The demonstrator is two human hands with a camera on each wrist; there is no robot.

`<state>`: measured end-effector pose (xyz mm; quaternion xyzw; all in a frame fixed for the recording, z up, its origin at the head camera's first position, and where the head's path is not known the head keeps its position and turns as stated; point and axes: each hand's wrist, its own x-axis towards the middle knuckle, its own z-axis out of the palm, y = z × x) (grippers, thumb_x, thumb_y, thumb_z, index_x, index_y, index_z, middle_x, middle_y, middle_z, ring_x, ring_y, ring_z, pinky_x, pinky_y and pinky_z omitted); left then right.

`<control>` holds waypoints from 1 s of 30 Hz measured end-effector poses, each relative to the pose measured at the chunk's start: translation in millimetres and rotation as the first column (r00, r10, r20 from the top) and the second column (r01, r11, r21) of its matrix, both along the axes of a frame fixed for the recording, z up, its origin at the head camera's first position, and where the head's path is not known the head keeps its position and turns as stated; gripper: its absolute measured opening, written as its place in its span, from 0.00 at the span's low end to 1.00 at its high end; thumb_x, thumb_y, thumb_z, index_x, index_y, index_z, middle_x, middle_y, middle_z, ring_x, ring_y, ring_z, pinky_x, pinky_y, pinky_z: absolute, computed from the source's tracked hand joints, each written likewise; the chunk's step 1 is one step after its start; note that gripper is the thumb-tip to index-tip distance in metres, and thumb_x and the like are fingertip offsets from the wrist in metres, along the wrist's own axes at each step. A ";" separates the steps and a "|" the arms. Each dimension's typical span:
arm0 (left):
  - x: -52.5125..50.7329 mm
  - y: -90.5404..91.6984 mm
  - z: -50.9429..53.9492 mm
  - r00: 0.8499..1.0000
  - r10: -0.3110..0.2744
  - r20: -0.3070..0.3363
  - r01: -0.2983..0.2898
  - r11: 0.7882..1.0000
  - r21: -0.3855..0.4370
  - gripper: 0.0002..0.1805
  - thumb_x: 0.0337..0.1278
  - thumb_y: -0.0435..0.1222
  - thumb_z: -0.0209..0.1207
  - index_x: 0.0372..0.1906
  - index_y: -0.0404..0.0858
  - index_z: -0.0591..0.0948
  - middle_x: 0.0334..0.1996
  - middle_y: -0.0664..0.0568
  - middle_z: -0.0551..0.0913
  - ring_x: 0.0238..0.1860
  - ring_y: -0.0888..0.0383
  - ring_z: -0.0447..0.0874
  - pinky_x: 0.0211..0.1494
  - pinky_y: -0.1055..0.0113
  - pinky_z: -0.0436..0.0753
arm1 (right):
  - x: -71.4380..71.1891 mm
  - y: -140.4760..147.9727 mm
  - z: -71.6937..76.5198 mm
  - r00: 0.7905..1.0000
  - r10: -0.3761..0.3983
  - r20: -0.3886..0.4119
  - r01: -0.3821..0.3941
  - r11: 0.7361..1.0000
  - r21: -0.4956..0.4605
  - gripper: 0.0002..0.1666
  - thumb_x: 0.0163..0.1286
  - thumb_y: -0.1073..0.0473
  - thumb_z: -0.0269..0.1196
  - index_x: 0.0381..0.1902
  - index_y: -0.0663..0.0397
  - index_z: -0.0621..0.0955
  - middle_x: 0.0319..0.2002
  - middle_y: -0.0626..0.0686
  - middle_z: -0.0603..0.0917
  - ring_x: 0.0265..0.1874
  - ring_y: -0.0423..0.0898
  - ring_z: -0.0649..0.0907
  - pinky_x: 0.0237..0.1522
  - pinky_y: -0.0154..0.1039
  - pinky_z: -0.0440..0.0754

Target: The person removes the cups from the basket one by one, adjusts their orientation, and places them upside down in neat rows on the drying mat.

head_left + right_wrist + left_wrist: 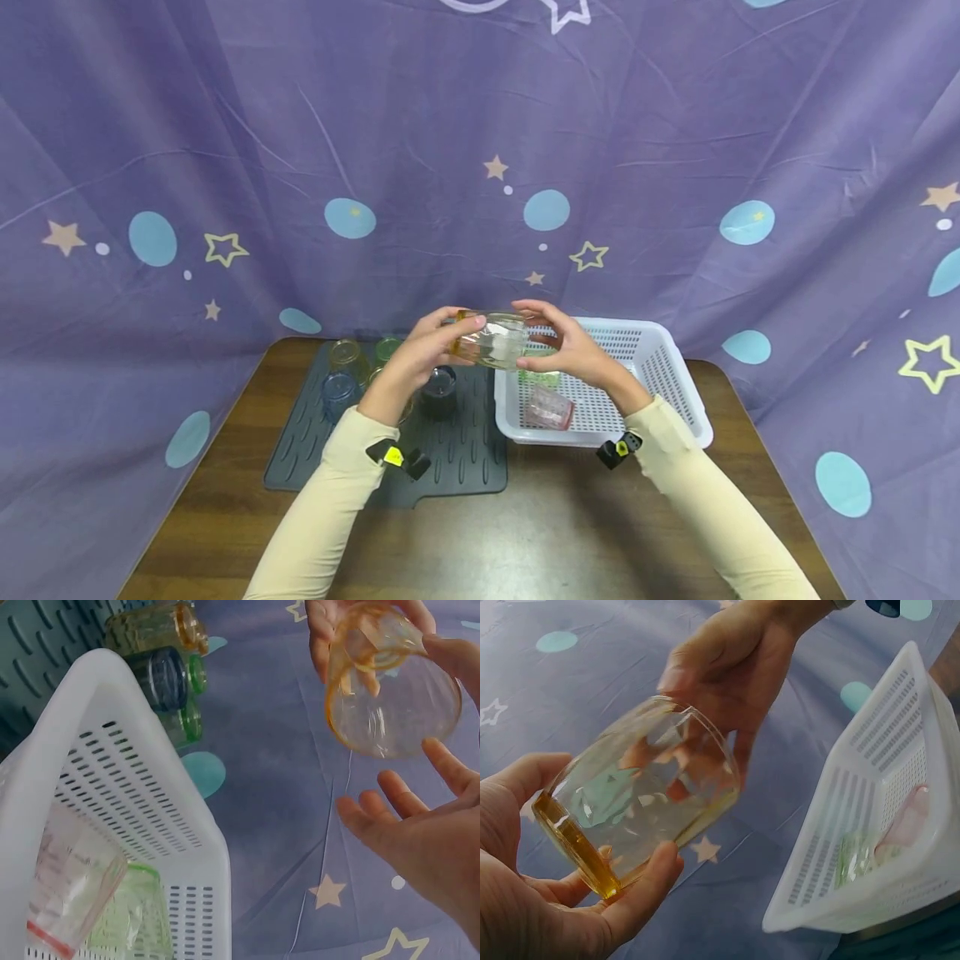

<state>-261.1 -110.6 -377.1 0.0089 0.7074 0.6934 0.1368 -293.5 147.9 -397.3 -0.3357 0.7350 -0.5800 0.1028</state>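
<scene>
A clear drinking glass with an amber base (498,337) is held sideways in the air, above the gap between the mat and the basket. My left hand (423,350) grips it round the amber base (581,847), thumb on one side and fingers on the other. At the rim end, my right hand (566,346) spans the mouth, its thumb and index finger touching opposite sides of the rim. Its other fingers (382,799) stay spread, apart from the glass. Nothing shows inside the glass.
A white plastic basket (690,404) at right holds a pink glass (550,408) and a green glass (135,915), both tipped over. Several coloured glasses, including a blue one (340,392) and a dark one (439,392), stand on a grey drying mat (465,467) at left. A patterned curtain hangs behind.
</scene>
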 end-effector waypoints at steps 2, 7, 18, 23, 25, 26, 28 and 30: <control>0.5 -6.9 1.1 1.000 0.010 -0.012 -0.011 0.999 -0.031 0.32 0.64 0.46 0.65 0.69 0.39 0.71 0.54 0.44 0.79 0.45 0.55 0.85 0.55 0.49 0.86 | -1.9 1.5 -0.5 1.000 -0.002 0.008 0.001 1.000 0.028 0.49 0.58 0.64 0.76 0.75 0.46 0.67 0.73 0.59 0.69 0.70 0.60 0.69 0.72 0.63 0.67; 2.7 -27.0 1.4 0.998 0.014 -0.062 -0.021 0.992 -0.125 0.31 0.62 0.46 0.67 0.68 0.44 0.74 0.56 0.47 0.80 0.45 0.53 0.83 0.60 0.44 0.82 | -7.7 6.8 -3.1 1.000 -0.024 0.015 0.022 0.993 0.113 0.48 0.59 0.64 0.75 0.74 0.45 0.68 0.71 0.57 0.71 0.70 0.57 0.71 0.72 0.62 0.68; 12.4 -77.4 -4.5 0.982 -0.124 -0.144 0.073 0.946 -0.317 0.33 0.51 0.38 0.75 0.64 0.45 0.78 0.65 0.45 0.75 0.65 0.45 0.71 0.67 0.45 0.72 | -21.2 16.6 -15.4 1.000 -0.005 -0.012 0.008 0.952 0.306 0.43 0.60 0.61 0.74 0.72 0.53 0.71 0.71 0.61 0.72 0.70 0.62 0.71 0.71 0.62 0.69; 17.9 -89.4 -11.0 0.963 -0.220 -0.154 0.134 0.891 -0.434 0.33 0.45 0.33 0.77 0.61 0.42 0.80 0.57 0.43 0.79 0.53 0.48 0.77 0.55 0.57 0.79 | -27.0 21.2 -25.1 1.000 0.007 -0.001 -0.006 0.929 0.370 0.44 0.60 0.60 0.75 0.72 0.54 0.70 0.71 0.60 0.72 0.69 0.62 0.71 0.70 0.64 0.68; 20.5 -92.3 -13.4 0.956 -0.253 -0.150 0.157 0.871 -0.467 0.33 0.44 0.32 0.77 0.60 0.39 0.80 0.57 0.42 0.80 0.52 0.49 0.77 0.51 0.60 0.80 | -29.4 22.2 -29.0 1.000 0.012 0.001 -0.012 0.919 0.394 0.44 0.60 0.60 0.75 0.72 0.54 0.71 0.71 0.60 0.73 0.69 0.62 0.72 0.69 0.65 0.69; 21.6 -93.5 -14.4 0.951 -0.272 -0.147 0.172 0.860 -0.480 0.33 0.43 0.32 0.77 0.60 0.38 0.80 0.56 0.41 0.80 0.51 0.49 0.78 0.50 0.61 0.81 | -30.3 22.5 -30.6 1.000 0.015 0.001 -0.014 0.915 0.404 0.44 0.60 0.59 0.75 0.72 0.54 0.71 0.70 0.60 0.73 0.69 0.62 0.72 0.69 0.65 0.69; 23.6 -95.5 -16.0 0.942 -0.304 -0.142 0.196 0.841 -0.504 0.33 0.42 0.30 0.78 0.59 0.36 0.81 0.56 0.40 0.81 0.52 0.48 0.78 0.49 0.61 0.81 | -31.7 22.5 -33.0 1.000 0.023 -0.004 -0.019 0.907 0.421 0.43 0.59 0.59 0.75 0.72 0.54 0.71 0.70 0.61 0.73 0.68 0.62 0.73 0.68 0.65 0.70; 26.2 -98.2 -16.4 0.929 -0.341 -0.144 0.217 0.817 -0.535 0.33 0.40 0.29 0.78 0.58 0.35 0.81 0.56 0.39 0.81 0.53 0.46 0.78 0.49 0.60 0.81 | -32.7 21.5 -34.4 1.000 0.028 -0.010 -0.021 0.898 0.439 0.43 0.59 0.59 0.75 0.71 0.54 0.72 0.68 0.61 0.75 0.66 0.61 0.74 0.66 0.64 0.72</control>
